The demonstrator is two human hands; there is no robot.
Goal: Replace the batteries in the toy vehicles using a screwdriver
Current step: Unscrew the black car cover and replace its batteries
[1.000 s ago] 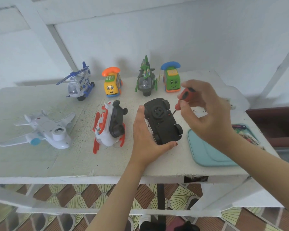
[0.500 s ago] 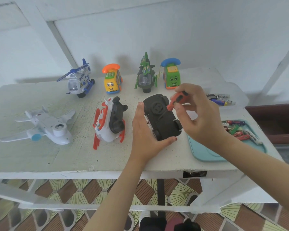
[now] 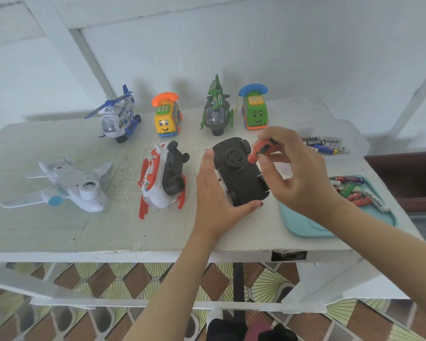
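- Left hand is gripping upturned black toy car on desk
- Right hand is pinching orange screwdriver, tip angling onto car's underside
- Battery tray is sitting at car's 3 o'clock

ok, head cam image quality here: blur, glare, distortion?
Head view: soft even light, faint shadows behind the green helicopter; no glare; wide-angle bows the table edge; right hand, screwdriver and black toy car fairly sharp, no marked motion blur.

Left hand cupped, thumb hooked; right hand raised, fingertips pinching
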